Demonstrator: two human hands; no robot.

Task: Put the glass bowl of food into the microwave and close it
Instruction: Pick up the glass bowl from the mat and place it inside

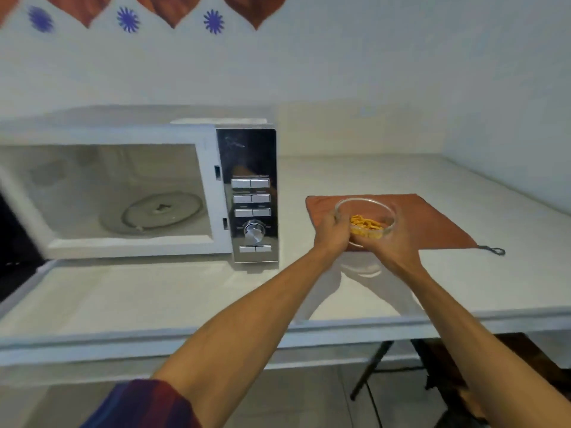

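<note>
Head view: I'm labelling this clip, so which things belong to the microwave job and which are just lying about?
Belongs to the job:
glass bowl of food
left hand and right hand, both holding the bowl
microwave, door open
turntable

Just lying about:
orange cloth
wall decorations

We see a white table (355, 177) against a pale wall, a white microwave (139, 193) standing on its left half with the door swung open, an orange-brown cloth (432, 220) lying flat on its right half, a dark loop at one corner.
</note>
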